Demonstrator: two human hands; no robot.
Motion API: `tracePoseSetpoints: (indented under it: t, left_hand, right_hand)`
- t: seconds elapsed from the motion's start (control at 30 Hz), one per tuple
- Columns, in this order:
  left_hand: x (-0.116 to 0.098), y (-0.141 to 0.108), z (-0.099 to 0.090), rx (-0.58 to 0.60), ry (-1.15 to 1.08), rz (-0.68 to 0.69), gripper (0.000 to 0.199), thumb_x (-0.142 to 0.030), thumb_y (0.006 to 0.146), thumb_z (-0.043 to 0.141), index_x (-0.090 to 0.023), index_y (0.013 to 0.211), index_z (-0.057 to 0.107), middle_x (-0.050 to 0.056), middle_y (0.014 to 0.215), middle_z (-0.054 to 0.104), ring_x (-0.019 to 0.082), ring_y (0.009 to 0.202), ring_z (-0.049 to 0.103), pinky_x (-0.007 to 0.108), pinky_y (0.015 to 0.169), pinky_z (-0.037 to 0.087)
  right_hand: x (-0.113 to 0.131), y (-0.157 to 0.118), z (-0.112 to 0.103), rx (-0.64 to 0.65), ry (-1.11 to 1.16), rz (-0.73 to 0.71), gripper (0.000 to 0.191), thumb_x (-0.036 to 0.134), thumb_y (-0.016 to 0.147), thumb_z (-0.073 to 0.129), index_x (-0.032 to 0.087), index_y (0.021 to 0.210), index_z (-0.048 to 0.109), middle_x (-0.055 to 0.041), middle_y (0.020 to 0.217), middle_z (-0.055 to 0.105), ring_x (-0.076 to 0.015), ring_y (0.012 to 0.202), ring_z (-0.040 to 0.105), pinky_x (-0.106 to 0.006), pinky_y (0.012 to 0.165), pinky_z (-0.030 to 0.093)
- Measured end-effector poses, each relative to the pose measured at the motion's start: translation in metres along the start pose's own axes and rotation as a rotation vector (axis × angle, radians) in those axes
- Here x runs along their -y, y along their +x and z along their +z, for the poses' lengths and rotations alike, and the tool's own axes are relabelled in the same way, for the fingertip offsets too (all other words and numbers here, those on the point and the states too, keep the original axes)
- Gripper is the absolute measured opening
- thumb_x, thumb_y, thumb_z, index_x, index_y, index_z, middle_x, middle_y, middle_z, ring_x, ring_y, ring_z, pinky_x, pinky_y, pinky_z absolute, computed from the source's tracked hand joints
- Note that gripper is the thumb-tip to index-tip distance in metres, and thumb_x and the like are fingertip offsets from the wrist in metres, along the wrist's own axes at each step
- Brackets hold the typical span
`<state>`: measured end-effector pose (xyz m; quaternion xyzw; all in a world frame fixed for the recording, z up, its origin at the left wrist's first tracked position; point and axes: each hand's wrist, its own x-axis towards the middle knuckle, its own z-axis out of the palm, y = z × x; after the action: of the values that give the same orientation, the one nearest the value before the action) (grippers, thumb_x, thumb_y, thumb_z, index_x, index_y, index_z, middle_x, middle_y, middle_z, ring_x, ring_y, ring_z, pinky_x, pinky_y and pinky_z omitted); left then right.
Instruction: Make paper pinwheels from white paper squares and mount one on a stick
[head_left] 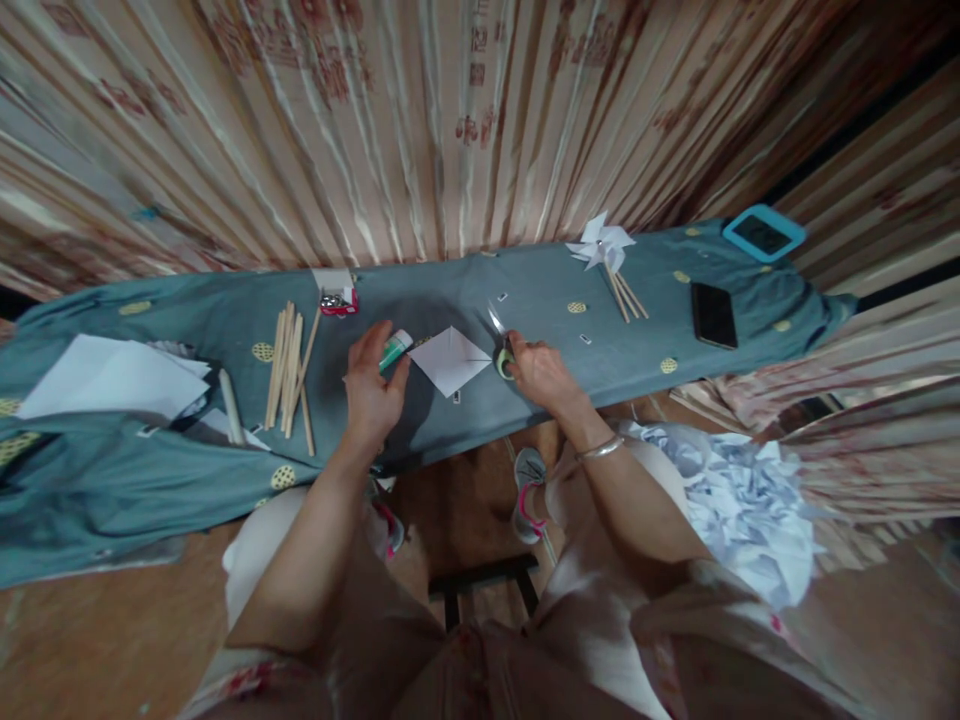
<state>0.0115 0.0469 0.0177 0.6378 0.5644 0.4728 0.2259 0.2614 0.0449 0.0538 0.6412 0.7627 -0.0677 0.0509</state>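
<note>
A patterned curtain [435, 120] hung behind the long counter [630, 345], which was draped in blue-green cloth. On it, between the hands, lay a square of paper [446, 367], probably light, limp and quick to crease, so best taken by an edge or corner. Its corners pointed to the curtain, the person and both sides; being square, it had no clear long axis. A dark line ran in from its right corner.

The left hand [373, 385] was half open, thumb and fingers parted around the glue [394, 349]; how firmly it gripped could not be told. The right hand [541, 372] was closed over the handles of the scissors [496, 319], likely stiff and safest held there. Their blades pointed toward the curtain, slightly left.
</note>
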Motion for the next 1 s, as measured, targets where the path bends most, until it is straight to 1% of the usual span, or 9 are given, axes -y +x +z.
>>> tracePoseSetpoints:
  t: [0.1, 0.27, 0.43, 0.53, 0.63, 0.73, 0.83, 0.93, 1.0]
  left_hand:
    - [0.011, 0.003, -0.011, 0.037, 0.171, 0.024, 0.047, -0.029, 0.084, 0.063, -0.016, 0.13, 0.061, 0.017, 0.14, 0.057, 0.034, 0.135, 0.046, 0.051, 0.119, 0.03]
    - [0.035, 0.004, -0.013, 0.13, 0.36, -0.014, 0.047, -0.028, 0.08, 0.059, -0.015, 0.125, 0.065, 0.017, 0.128, 0.065, 0.036, 0.122, 0.055, 0.052, 0.111, 0.038]
    - [0.043, 0.005, -0.012, 0.104, 0.428, -0.028, 0.046, -0.029, 0.083, 0.054, -0.01, 0.124, 0.066, 0.021, 0.123, 0.067, 0.038, 0.117, 0.058, 0.052, 0.107, 0.039]
    - [0.043, 0.005, -0.012, 0.059, 0.382, -0.081, 0.041, -0.03, 0.082, 0.056, -0.013, 0.117, 0.069, 0.019, 0.116, 0.069, 0.036, 0.114, 0.06, 0.05, 0.106, 0.04]
    - [0.039, 0.002, -0.011, -0.015, 0.18, -0.174, 0.034, -0.033, 0.078, 0.062, -0.016, 0.106, 0.071, 0.011, 0.101, 0.072, 0.031, 0.103, 0.064, 0.042, 0.097, 0.046]
    - [0.027, -0.001, -0.009, -0.091, -0.169, -0.315, 0.034, -0.036, 0.072, 0.07, -0.015, 0.097, 0.072, 0.001, 0.076, 0.067, 0.021, 0.08, 0.064, 0.03, 0.078, 0.048]
    - [0.009, -0.003, -0.005, -0.114, -0.579, -0.559, 0.028, -0.034, 0.067, 0.074, -0.014, 0.087, 0.068, 0.0, 0.071, 0.065, 0.014, 0.067, 0.061, 0.024, 0.066, 0.047]
    - [-0.01, -0.004, -0.004, -0.028, -0.875, -0.761, 0.02, -0.029, 0.072, 0.071, -0.013, 0.083, 0.066, 0.004, 0.074, 0.069, 0.01, 0.062, 0.061, 0.018, 0.056, 0.045]
    - [-0.019, -0.005, -0.004, 0.031, -0.981, -0.807, 0.016, -0.025, 0.076, 0.069, -0.012, 0.083, 0.064, 0.005, 0.074, 0.069, 0.007, 0.055, 0.057, 0.015, 0.049, 0.04]
  right_hand:
    - [0.0, -0.001, 0.001, -0.005, -0.004, 0.001, 0.056, 0.017, 0.097, 0.041, -0.003, 0.149, 0.033, -0.025, 0.119, 0.07, -0.0313, 0.11, 0.067, -0.037, 0.097, 0.047]
    - [0.002, -0.002, 0.0, -0.009, -0.005, 0.016, 0.058, 0.017, 0.097, 0.041, -0.003, 0.151, 0.029, -0.024, 0.122, 0.069, -0.0301, 0.11, 0.068, -0.036, 0.098, 0.047]
    - [0.001, -0.001, 0.001, -0.008, 0.004, 0.031, 0.055, 0.019, 0.097, 0.042, -0.001, 0.147, 0.034, -0.0239, 0.115, 0.072, -0.0315, 0.108, 0.07, -0.037, 0.094, 0.048]
    - [0.0, 0.0, -0.001, 0.002, 0.012, 0.036, 0.051, 0.021, 0.097, 0.042, 0.001, 0.144, 0.038, -0.0243, 0.114, 0.072, -0.0328, 0.108, 0.07, -0.038, 0.092, 0.049]
    - [0.0, 0.001, -0.005, 0.025, 0.001, 0.063, 0.047, 0.022, 0.097, 0.043, 0.001, 0.139, 0.044, -0.0259, 0.113, 0.072, -0.0344, 0.109, 0.069, -0.04, 0.092, 0.049]
    - [0.0, 0.003, -0.008, 0.024, -0.012, 0.094, 0.044, 0.023, 0.095, 0.046, 0.001, 0.133, 0.048, -0.0267, 0.112, 0.071, -0.0357, 0.11, 0.068, -0.041, 0.093, 0.048]
    - [0.0, 0.005, -0.008, 0.021, -0.015, 0.106, 0.038, 0.023, 0.094, 0.049, 0.003, 0.126, 0.055, -0.0264, 0.113, 0.071, -0.0353, 0.111, 0.068, -0.041, 0.094, 0.048]
    - [-0.001, 0.007, -0.008, 0.017, -0.027, 0.127, 0.032, 0.022, 0.095, 0.047, 0.006, 0.116, 0.064, -0.0266, 0.113, 0.071, -0.0356, 0.112, 0.067, -0.043, 0.095, 0.048]
    - [-0.001, 0.008, -0.01, -0.023, -0.007, 0.152, 0.033, 0.024, 0.096, 0.046, 0.006, 0.114, 0.067, -0.0275, 0.113, 0.071, -0.0362, 0.111, 0.067, -0.044, 0.095, 0.048]
